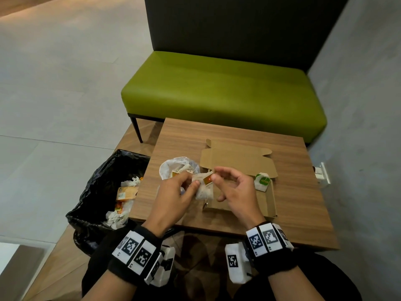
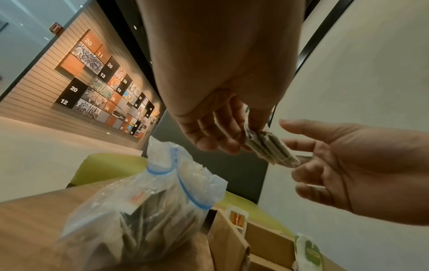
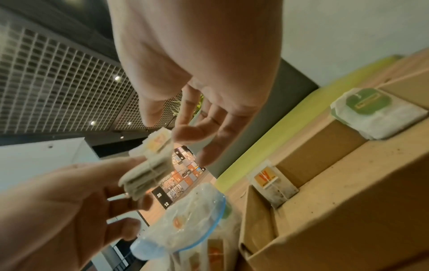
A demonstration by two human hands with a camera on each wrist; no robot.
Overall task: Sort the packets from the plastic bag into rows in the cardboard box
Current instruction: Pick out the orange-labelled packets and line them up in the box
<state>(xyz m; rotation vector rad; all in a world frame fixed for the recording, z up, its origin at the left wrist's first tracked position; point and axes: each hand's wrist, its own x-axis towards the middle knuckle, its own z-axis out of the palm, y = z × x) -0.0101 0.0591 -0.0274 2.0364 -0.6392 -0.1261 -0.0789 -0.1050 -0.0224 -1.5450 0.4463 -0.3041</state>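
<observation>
My left hand [image 1: 191, 185] grips a small stack of pale tea packets [image 1: 204, 189] just above the table, between the bag and the box. My right hand [image 1: 213, 178] pinches the orange-labelled top packet [image 3: 160, 140] of that stack with thumb and forefinger, its other fingers loosely spread. The clear plastic bag [image 1: 180, 166] with blue zip lines lies to the left, with more packets inside. The open cardboard box [image 1: 269, 198] lies under my right hand. It holds a green-labelled pile [image 1: 263, 181] at the far right and an orange-labelled packet [image 3: 269, 180] standing at the far left.
The wooden table [image 1: 227, 131] fronts a green bench [image 1: 217, 88]. A black-lined bin [image 1: 102, 192] holding crumpled paper and wrappers stands at the table's left edge. A grey wall [image 1: 358, 105] runs close on the right. The box's lid flap [image 1: 236, 153] lies flat behind it.
</observation>
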